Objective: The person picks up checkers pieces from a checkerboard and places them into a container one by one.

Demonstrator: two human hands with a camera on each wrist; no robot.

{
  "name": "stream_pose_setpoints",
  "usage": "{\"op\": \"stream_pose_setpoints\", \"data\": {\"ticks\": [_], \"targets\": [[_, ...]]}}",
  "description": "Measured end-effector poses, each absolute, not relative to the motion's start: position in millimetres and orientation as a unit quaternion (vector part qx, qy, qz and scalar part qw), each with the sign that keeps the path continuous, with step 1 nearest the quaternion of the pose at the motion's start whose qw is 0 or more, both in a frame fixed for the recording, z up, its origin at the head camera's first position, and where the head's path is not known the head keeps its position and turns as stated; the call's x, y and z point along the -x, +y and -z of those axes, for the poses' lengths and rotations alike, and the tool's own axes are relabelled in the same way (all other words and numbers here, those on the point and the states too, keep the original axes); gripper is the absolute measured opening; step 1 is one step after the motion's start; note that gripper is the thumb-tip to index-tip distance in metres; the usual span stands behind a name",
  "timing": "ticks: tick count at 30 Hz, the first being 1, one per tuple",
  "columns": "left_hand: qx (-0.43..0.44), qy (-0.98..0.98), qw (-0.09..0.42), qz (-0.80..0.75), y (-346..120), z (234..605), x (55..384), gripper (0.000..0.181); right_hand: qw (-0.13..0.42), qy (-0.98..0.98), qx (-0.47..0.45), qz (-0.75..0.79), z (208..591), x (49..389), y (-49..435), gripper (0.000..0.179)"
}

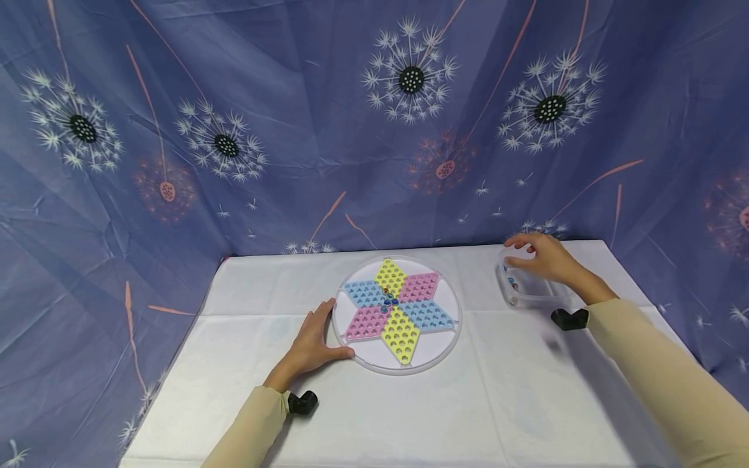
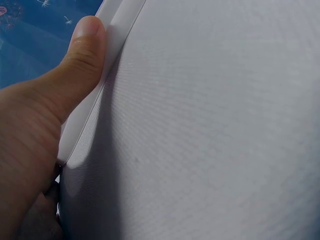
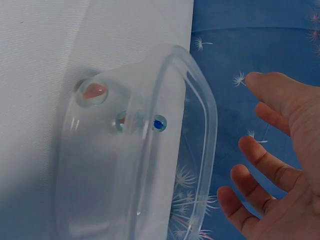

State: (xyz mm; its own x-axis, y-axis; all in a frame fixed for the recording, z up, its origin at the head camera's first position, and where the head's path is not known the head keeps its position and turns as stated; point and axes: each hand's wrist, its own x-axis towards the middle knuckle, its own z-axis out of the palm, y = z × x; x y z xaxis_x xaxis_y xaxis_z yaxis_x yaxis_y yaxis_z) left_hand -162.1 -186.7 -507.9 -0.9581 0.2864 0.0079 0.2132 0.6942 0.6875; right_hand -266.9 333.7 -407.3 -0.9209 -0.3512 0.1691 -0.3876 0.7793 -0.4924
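A round white Chinese checkers board (image 1: 435,348) has a six-pointed star in yellow, pink and blue. Several glass marbles (image 1: 387,301) cluster near the star's centre. My left hand (image 1: 313,344) rests against the board's left rim, thumb and fingers spread along it; in the left wrist view the thumb (image 2: 85,55) touches the white edge. Above a clear plastic container (image 1: 535,300) hovers my right hand (image 1: 549,261), its fingers loosely bent and apart. In the right wrist view no marble shows between them. An orange marble (image 3: 94,93) and a blue marble (image 3: 159,123) lie inside the container.
A white cloth (image 1: 257,338) covers the table. Behind it hangs a blue curtain (image 1: 328,130) with dandelion prints. The container stands near the table's back right, apart from the board.
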Motion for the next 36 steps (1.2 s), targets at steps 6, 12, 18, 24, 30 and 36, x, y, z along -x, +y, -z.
{"op": "stream_pose_setpoints", "data": {"ticks": [6, 12, 18, 24, 30, 36], "targets": [[-0.138, 0.92, 0.047, -0.364, -187, 509, 163, 0.126, 0.032, -0.94, -0.204, -0.273, 404, 267, 332, 0.035], [-0.138, 0.92, 0.047, -0.364, -187, 509, 163, 0.126, 0.041, -0.938, -0.212, -0.273, 405, 269, 329, 0.034], [-0.138, 0.918, 0.051, -0.368, -188, 509, 163, 0.126, 0.037, -0.936, -0.215, -0.276, 404, 269, 322, 0.035], [-0.138, 0.918, 0.051, -0.368, -188, 510, 163, 0.126, 0.031, -0.933, -0.22, -0.284, 402, 268, 308, 0.038], [-0.136, 0.919, 0.051, -0.366, -188, 510, 163, 0.126, 0.022, -0.928, -0.223, -0.297, 404, 269, 288, 0.038], [-0.137, 0.923, 0.05, -0.356, -188, 511, 163, 0.126, 0.024, -0.922, -0.235, -0.307, 413, 275, 266, 0.038]]}}
